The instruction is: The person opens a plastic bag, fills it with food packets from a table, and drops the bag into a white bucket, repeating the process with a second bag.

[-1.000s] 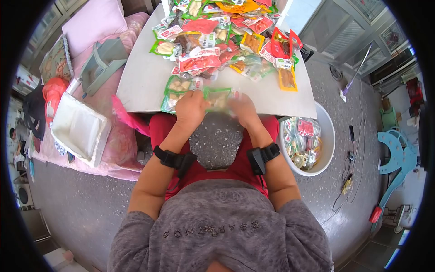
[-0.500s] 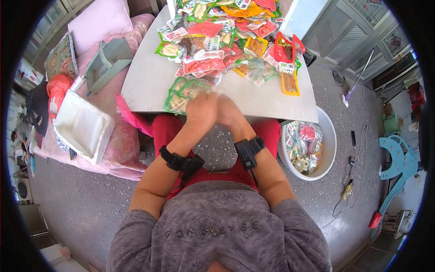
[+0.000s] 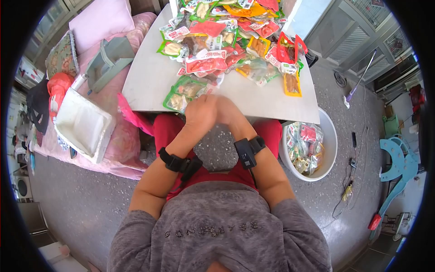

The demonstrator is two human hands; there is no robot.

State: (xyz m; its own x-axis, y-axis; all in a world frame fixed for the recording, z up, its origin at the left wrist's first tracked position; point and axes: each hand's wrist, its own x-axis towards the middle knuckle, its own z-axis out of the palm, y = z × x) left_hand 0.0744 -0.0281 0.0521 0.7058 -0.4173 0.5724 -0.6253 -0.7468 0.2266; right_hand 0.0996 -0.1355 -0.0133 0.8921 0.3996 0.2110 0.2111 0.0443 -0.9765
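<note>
At the near edge of the table, my left hand [image 3: 200, 112] is closed, its fingers curled over the lower right part of a green-edged clear food packet [image 3: 183, 92]. Pale pieces show inside the packet. Pressed up close beside it, my right hand [image 3: 224, 110] is also closed. Its fingertips are hidden, so what it pinches cannot be made out. Just beyond my hands, a heap of sealed food packets [image 3: 206, 65] in red, green, yellow and clear wrapping covers the back of the table [image 3: 145, 90].
Right of my legs, a white tub [image 3: 331, 156] on the floor holds several packets. On my left, a pink-covered seat [image 3: 115, 154] carries a white foam box [image 3: 84, 122] and a grey-green container [image 3: 108, 63]. Cables [image 3: 349, 192] and a light-blue plastic frame [image 3: 398, 158] lie farther right.
The green-edged packet has shifted and turned slightly under my left hand, and its pale contents show more plainly. Both hands stay close together in nearly the same place.
</note>
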